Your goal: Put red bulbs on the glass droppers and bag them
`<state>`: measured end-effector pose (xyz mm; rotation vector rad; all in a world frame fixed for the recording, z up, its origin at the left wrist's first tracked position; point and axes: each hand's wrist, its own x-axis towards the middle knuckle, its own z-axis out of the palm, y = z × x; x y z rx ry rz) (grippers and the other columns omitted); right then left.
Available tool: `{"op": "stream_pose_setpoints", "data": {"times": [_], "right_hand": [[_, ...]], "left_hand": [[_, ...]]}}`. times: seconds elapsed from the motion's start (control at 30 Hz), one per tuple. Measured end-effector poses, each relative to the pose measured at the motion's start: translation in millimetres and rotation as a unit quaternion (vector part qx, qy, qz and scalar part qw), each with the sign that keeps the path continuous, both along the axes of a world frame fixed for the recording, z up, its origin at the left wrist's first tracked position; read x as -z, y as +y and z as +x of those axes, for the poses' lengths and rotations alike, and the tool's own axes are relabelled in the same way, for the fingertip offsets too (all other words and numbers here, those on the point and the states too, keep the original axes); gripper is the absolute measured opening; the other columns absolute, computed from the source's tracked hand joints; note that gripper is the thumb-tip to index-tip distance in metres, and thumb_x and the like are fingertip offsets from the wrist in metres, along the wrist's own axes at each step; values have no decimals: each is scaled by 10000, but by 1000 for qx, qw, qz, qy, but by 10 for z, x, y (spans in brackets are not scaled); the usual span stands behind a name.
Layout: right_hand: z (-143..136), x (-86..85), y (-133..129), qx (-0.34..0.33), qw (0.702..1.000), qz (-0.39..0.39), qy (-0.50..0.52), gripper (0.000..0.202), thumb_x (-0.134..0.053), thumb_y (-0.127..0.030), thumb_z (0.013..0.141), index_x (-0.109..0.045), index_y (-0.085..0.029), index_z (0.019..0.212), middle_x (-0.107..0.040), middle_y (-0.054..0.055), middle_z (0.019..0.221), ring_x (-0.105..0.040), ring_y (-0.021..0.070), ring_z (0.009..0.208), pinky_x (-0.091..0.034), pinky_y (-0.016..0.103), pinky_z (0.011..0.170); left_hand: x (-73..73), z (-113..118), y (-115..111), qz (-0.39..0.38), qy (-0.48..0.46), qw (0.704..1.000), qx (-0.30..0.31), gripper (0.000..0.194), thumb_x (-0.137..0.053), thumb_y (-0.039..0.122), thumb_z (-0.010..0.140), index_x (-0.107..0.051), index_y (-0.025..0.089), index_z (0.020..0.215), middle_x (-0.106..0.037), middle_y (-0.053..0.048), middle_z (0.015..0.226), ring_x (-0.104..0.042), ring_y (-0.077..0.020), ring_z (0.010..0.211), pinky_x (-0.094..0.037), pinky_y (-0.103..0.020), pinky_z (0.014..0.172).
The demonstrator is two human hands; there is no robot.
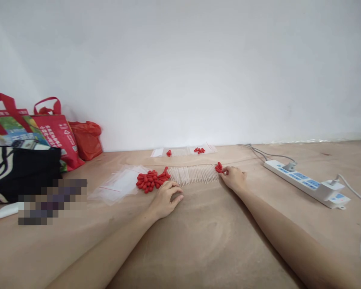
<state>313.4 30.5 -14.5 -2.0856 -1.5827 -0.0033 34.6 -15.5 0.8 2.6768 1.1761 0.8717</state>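
Observation:
A pile of small red pieces (150, 180) lies on the wooden table, beside a row of thin pale sticks (194, 175). My left hand (167, 197) rests at the near right edge of the pile by the row's left end, its thumb apart from the fingers and nothing visible in it. At the row's right end, my right hand (233, 178) touches a few red pieces (219, 167) with its fingertips pinched together. Exactly what lies between those fingertips is too small to make out.
Clear plastic bags (117, 185) lie left of the pile. Behind the row are more bags with red pieces (199, 150). A white power strip (307, 182) with cables is on the right. Red shopping bags (60, 138) and a black bag (24, 172) stand at left.

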Motion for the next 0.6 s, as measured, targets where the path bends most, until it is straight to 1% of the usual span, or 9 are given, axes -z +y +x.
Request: {"op": "stream_pose_setpoints", "data": {"times": [0.17, 0.27, 0.33, 0.37, 0.43, 0.5, 0.6], "right_hand": [[-17, 9, 19, 12, 1000, -3, -6, 253, -466, -319, 758, -624, -201, 917, -629, 85, 923, -504, 238, 931, -260, 381, 788], [-25, 2, 22, 8, 1000, 4, -2, 241, -466, -320, 763, -632, -195, 885, -631, 87, 901, -502, 238, 920, -258, 383, 791], [-44, -9, 3, 0, 1000, 26, 7, 239, -459, -325, 768, -631, -192, 867, -633, 81, 875, -503, 232, 903, -263, 380, 790], [-62, -15, -17, -9, 999, 44, 14, 235, -460, -327, 768, -629, -191, 859, -632, 73, 859, -506, 227, 888, -270, 374, 787], [-120, -30, -81, -60, 994, 81, 31, 214, -478, -325, 756, -624, -190, 834, -627, 53, 803, -514, 204, 830, -299, 344, 763], [-206, -46, -174, -151, 981, 111, 47, 181, -501, -309, 742, -620, -183, 793, -608, 34, 725, -513, 173, 747, -330, 302, 717], [-364, -68, -329, -290, 947, 133, 46, 125, -528, -273, 730, -613, -181, 733, -575, 18, 655, -494, 150, 682, -345, 280, 687]], "left_hand": [[-5, 3, 9, 52, 0, 995, -87, 51, -531, 211, 752, -580, 199, 744, -571, -30, 868, -494, -208, 874, -385, -356, 761], [-79, 27, 96, 70, 13, 985, -156, 67, -527, 224, 752, -576, 198, 715, -576, -31, 851, -492, -217, 879, -371, -351, 758], [-153, 66, 202, 59, 35, 975, -211, 83, -532, 238, 744, -584, 196, 694, -577, -36, 855, -488, -224, 890, -364, -350, 771], [-188, 95, 266, 41, 49, 968, -241, 86, -538, 241, 733, -590, 197, 682, -578, -36, 854, -487, -227, 892, -364, -349, 773], [-239, 171, 403, 25, 58, 961, -269, 97, -538, 246, 721, -607, 196, 675, -579, -46, 868, -480, -246, 905, -364, -363, 768], [-260, 267, 533, 16, 63, 957, -283, 111, -539, 263, 715, -626, 200, 686, -578, -59, 890, -470, -266, 928, -364, -377, 763], [-251, 428, 680, 8, 76, 953, -293, 136, -553, 305, 702, -645, 204, 704, -573, -77, 915, -458, -284, 953, -355, -392, 779]]}}
